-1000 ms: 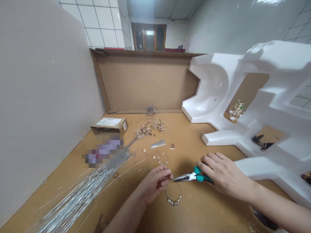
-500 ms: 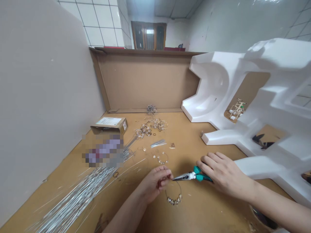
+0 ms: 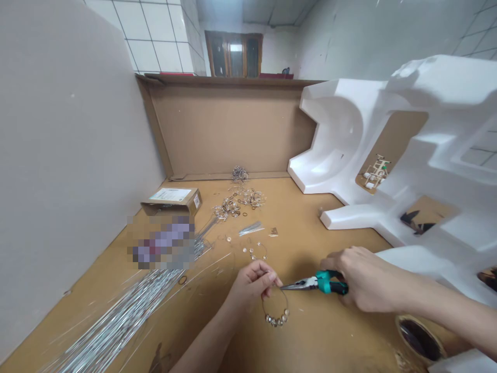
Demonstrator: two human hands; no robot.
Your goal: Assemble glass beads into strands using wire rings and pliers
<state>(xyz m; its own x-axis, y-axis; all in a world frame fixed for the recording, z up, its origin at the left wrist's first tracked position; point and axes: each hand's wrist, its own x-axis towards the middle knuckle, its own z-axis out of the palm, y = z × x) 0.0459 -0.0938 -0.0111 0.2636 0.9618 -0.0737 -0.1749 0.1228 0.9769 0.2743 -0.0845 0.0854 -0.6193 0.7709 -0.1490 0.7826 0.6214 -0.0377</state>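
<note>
My left hand [image 3: 252, 286] pinches the top of a thin wire ring [image 3: 276, 306] strung with several small shiny beads, which hang at its bottom just above the cardboard surface. My right hand [image 3: 363, 282] is wrapped round the teal handles of needle-nose pliers [image 3: 312, 283]. The pliers' tip points left and meets the ring right beside my left fingertips.
A bundle of long silver wires [image 3: 124, 321] in clear plastic lies at the lower left. A small cardboard box [image 3: 173, 199], loose rings and beads [image 3: 240, 199] and another beaded ring [image 3: 258, 251] lie farther back. White foam packing [image 3: 388, 155] fills the right; a tape roll [image 3: 421, 339] sits under my right forearm.
My right hand has closed round the pliers' handles and brought the tip to the ring. My left hand has shifted a little toward me with the ring.
</note>
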